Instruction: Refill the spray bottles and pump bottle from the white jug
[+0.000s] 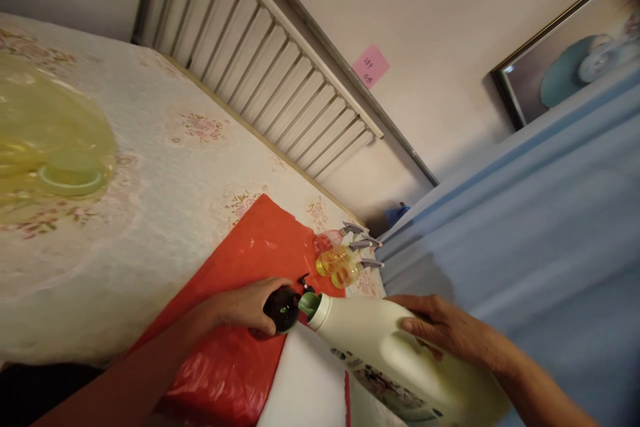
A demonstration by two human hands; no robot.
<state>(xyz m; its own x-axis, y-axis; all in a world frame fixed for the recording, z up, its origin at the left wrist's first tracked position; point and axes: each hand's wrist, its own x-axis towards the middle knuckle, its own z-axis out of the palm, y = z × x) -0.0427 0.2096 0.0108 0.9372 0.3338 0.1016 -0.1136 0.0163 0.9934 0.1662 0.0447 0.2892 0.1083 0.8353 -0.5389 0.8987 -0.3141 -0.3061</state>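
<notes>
Large white plastic jug (400, 360) lies tilted, green spout touching small dark round bottle (281, 309); right hand (450, 330) clasps jug body, left hand (247, 307) wraps bottle (long axis spout-left).

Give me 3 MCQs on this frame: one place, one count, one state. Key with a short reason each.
1. Where do the small spray bottles lie?
A. at the far edge of the red plastic sheet
B. on the blue cloth
C. under the yellow bag

2. How many small spray bottles are there?
A. one
B. three
C. five

3. How is the white jug held?
A. upright, cap on
B. tipped, open mouth toward the dark bottle
C. lying untouched

Key:
1 A: they rest where the sheet ends.
2 B: three grey triggers show side by side.
3 B: the right hand grips the tilted jug, while the left hand holds the dark bottle at its mouth.
</notes>
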